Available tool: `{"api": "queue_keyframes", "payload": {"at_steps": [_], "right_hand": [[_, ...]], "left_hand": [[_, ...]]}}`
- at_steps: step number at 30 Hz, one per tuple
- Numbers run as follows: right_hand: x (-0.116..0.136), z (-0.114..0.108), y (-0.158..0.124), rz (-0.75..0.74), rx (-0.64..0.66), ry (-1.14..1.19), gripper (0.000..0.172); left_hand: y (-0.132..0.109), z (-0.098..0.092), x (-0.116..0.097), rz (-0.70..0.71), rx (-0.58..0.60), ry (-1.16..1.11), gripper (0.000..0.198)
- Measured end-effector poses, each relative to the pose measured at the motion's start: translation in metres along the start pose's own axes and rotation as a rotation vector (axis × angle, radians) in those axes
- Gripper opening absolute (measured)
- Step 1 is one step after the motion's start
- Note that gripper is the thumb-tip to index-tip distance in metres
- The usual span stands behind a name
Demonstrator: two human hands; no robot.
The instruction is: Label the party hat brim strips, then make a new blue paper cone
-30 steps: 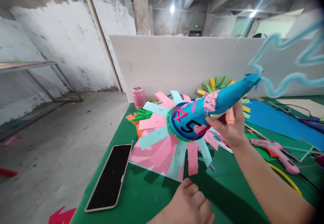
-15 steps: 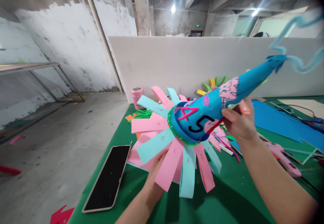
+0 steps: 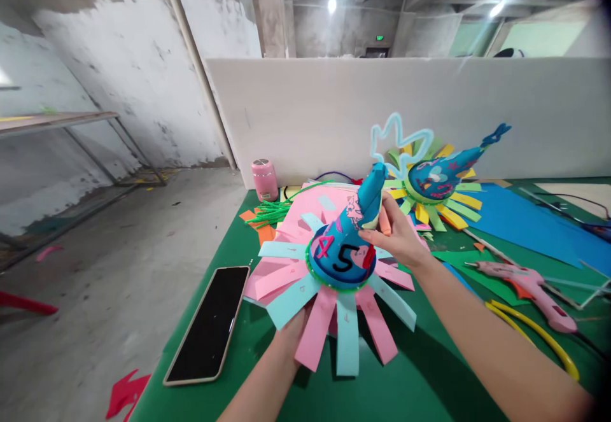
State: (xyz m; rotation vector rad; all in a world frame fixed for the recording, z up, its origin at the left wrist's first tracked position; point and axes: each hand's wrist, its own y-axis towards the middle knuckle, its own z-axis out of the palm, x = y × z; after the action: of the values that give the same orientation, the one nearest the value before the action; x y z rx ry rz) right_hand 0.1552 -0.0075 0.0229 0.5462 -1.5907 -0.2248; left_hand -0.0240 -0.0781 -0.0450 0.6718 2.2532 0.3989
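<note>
A blue cone paper party hat stands tilted at the middle of the table, with a brim of pink and light blue paper strips. Its front carries a pink 4 and a black 5, and a light blue fuzzy wire star rises from its tip. My right hand is closed around the cone's upper right side; a short peach-coloured stub shows at its fingers. From below, my left hand holds the hat under the brim, its fingers mostly hidden by the strips.
A second blue hat with yellow and green strips stands behind. Around lie a phone, a pink can-shaped container, green fuzzy sticks, pink sheets, a pink glue gun and a blue sheet. A white partition rises behind.
The hat has come down and swung more upright, its tip moving left from the far right. My right hand moved left with it. The second hat behind now shows.
</note>
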Motion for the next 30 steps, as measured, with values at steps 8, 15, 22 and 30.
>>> {"api": "queue_keyframes", "payload": {"at_steps": [8, 15, 22, 30], "right_hand": [[-0.017, -0.005, -0.001, -0.022, -0.044, -0.018, 0.061], [-0.032, -0.002, -0.018, 0.026, -0.210, -0.009, 0.067], [-0.027, 0.006, -0.015, 0.008, -0.314, -0.164, 0.060], [-0.022, -0.001, -0.009, 0.007, -0.002, -0.141, 0.086]], "left_hand": [[0.001, 0.007, 0.002, -0.294, -0.068, -0.474, 0.030], [-0.008, 0.014, 0.018, -0.614, -0.136, -0.856, 0.029], [-0.017, 0.015, 0.010, -0.892, -0.182, -1.182, 0.025], [-0.064, -0.009, -0.025, -1.256, -0.222, -1.467, 0.028]]}}
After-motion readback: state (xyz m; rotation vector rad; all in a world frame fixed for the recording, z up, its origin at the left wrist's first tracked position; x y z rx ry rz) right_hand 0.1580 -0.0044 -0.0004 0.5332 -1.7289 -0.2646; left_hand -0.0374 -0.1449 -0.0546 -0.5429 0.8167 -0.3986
